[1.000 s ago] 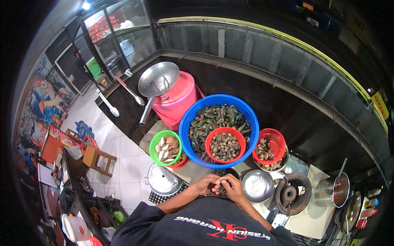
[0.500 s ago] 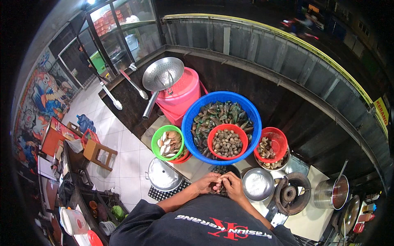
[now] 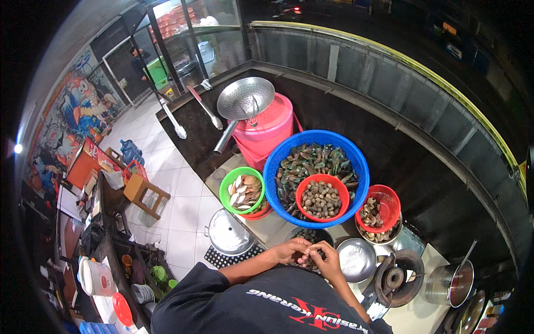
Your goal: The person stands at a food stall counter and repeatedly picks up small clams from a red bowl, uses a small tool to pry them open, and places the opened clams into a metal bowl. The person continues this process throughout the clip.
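Note:
My left hand [image 3: 289,251] and my right hand [image 3: 327,258] meet in front of my chest, the fingers of both closed and pinched together. Whatever they hold is too small and hidden to make out. Just below and beyond them is a dark bowl [image 3: 329,237] with small dark shellfish in it. Past that stands a large blue basket [image 3: 361,172] of green mussels [image 3: 311,156]. A red bowl [image 3: 301,196] of small round clams [image 3: 322,200] rests on the mussels.
A green basket [image 3: 224,192] of pale clams stands left, a red basket [image 3: 394,200] of shells right. Nearby are a lidded pot [image 3: 228,231], a metal bowl [image 3: 356,260], a burner [image 3: 403,278] and a steel pot [image 3: 439,286]. A strainer [image 3: 245,96] lies on a pink bucket [image 3: 267,145].
The view has shifted, so the baskets and counter sit further right and slightly lower. My hands stay together with their fingers pinched. A motorbike on the street has left its earlier place.

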Motion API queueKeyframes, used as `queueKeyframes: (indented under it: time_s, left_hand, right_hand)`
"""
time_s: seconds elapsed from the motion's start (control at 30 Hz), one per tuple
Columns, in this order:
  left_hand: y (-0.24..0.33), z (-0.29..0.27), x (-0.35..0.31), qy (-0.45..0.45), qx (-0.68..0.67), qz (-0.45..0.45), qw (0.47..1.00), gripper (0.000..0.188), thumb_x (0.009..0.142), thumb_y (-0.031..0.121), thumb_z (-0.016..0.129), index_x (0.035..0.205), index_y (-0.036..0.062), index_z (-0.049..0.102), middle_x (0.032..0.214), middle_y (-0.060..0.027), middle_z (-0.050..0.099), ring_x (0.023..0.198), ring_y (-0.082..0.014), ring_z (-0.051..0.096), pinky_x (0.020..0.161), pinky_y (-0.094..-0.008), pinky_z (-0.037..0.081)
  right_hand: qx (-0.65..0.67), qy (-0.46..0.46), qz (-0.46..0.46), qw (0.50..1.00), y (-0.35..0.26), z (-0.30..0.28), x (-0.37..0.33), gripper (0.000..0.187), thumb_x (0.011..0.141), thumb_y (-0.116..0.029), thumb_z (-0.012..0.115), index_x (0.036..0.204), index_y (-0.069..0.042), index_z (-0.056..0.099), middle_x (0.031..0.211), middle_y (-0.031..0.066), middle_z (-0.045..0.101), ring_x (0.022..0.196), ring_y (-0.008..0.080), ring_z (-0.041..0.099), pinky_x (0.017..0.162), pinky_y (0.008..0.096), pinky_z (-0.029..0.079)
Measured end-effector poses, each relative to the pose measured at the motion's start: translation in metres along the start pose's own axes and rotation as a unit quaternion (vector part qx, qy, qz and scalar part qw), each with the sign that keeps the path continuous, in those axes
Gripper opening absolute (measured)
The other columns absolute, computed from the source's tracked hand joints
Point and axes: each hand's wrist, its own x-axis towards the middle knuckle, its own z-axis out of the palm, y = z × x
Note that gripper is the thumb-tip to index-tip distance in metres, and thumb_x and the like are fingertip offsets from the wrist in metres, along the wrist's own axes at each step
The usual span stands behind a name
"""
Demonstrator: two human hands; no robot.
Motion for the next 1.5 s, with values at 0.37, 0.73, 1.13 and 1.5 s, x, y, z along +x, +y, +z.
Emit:
queueKeyframes:
  time_s: [0.37, 0.73, 1.13, 1.5]
  left_hand:
    - [-0.007, 0.004, -0.003, 0.021, -0.002, 0.011, 1.0, 0.017, 0.084, 0.014, 0.059, 0.093, 0.0003, 0.061, 0.064, -0.0021, 0.056, 0.053, -0.0108, 0.055, 0.062, -0.0327, 0.055]
    - [-0.009, 0.008, -0.005, 0.018, -0.002, 0.017, 1.0, 0.011, 0.086, 0.014, 0.058, 0.088, 0.003, 0.059, 0.067, -0.0014, 0.056, 0.055, -0.0104, 0.054, 0.061, -0.0324, 0.052]
    - [0.005, 0.011, 0.01, 0.125, 0.535, 0.104, 0.829, 0.012, 0.085, 0.014, 0.061, 0.081, 0.0027, 0.06, 0.068, -0.0039, 0.06, 0.062, -0.0148, 0.059, 0.06, -0.0302, 0.046]
    - [0.024, 0.028, 0.003, 0.054, 0.752, 0.108, 0.648, 0.017, 0.077, 0.018, 0.068, 0.08, 0.0017, 0.062, 0.074, -0.0141, 0.064, 0.069, -0.0334, 0.063, 0.062, -0.0418, 0.048]
  right_hand:
    - [-0.049, -0.009, -0.025, 0.998, 0.003, 0.0, -0.004, 0.011, 0.086, -0.002, 0.059, 0.096, 0.0, 0.064, 0.085, 0.0135, 0.062, 0.075, 0.0266, 0.063, 0.067, 0.0352, 0.049]
    - [-0.088, 0.045, -0.055, 0.994, 0.009, 0.009, -0.007, 0.01, 0.086, 0.003, 0.056, 0.091, 0.001, 0.064, 0.081, 0.0115, 0.063, 0.072, 0.0224, 0.063, 0.064, 0.031, 0.049]
    - [0.271, 0.022, 0.224, 0.936, 0.031, -0.003, -0.011, 0.013, 0.086, 0.0, 0.063, 0.096, -0.004, 0.055, 0.087, 0.0036, 0.056, 0.064, 0.0101, 0.058, 0.051, 0.0248, 0.051]
    - [0.35, -0.066, 0.268, 0.895, 0.045, -0.01, -0.011, 0.023, 0.078, 0.008, 0.067, 0.089, -0.005, 0.052, 0.081, 0.0052, 0.057, 0.066, 0.0134, 0.06, 0.057, 0.0251, 0.052]
